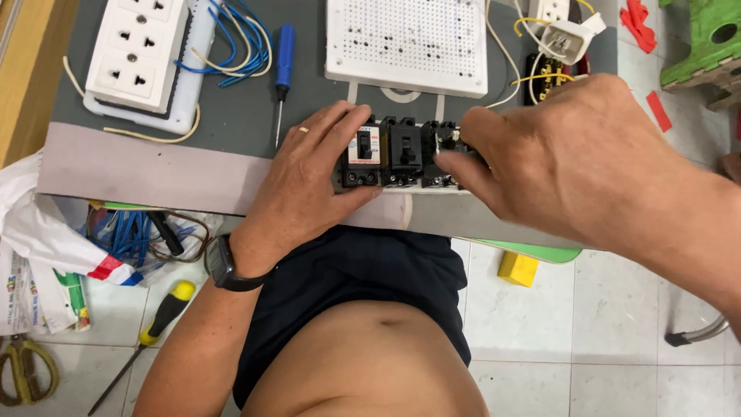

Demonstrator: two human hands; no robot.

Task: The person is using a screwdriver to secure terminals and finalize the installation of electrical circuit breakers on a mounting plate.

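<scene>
Left hand (305, 181): fingers wrapped round the left end of the black breaker row (401, 154), thumb below. Right hand (556, 154): fingers pinching the row's right end. Row sits at the table's (154, 166) near edge, middle. White perforated board (407, 42) just behind; blue screwdriver (283, 69) and white socket strip (139, 54) toward far-left.

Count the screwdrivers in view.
2: a blue-handled screwdriver on the grey board beside the blue wires, and a yellow-and-black one on the tiled floor. Others may be hidden.
</scene>
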